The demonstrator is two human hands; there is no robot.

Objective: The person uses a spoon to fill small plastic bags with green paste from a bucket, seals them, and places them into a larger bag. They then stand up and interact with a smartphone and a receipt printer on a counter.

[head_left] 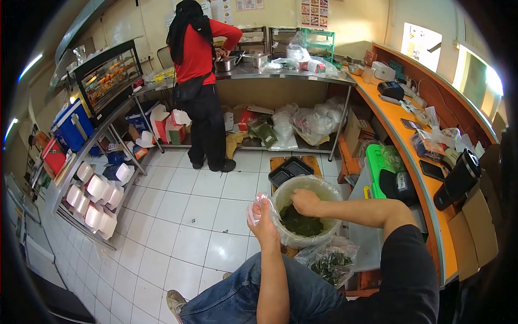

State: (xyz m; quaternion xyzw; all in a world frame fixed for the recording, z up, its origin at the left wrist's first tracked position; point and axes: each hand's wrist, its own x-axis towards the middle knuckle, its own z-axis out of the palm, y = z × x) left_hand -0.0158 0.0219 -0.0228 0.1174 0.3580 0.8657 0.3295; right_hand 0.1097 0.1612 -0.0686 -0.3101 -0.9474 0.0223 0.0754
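Observation:
A round white tub [333, 216] lined with clear plastic stands in front of my knees, with dark green leafy matter [302, 222] inside. My right hand [305, 203] is over the tub's opening, its fingers curled and pointing down; whatever they hold is hidden. Left of the tub, my left hand [263, 220] is raised and closed on a clear plastic bag [254, 210]. Beside the tub's lower right side lies another clear bag with dark green leaves [332, 263]. Black plastic trays [291, 169] rest on a wooden board just behind the tub.
A person in red [197, 54] stands at the steel counter [280, 74]. On the right runs an orange counter [399, 116] with phones and a black tumbler [457, 178]. A green-lidded box [377, 162] stands beside the tub. White foam boxes [97, 188] fill the left shelves.

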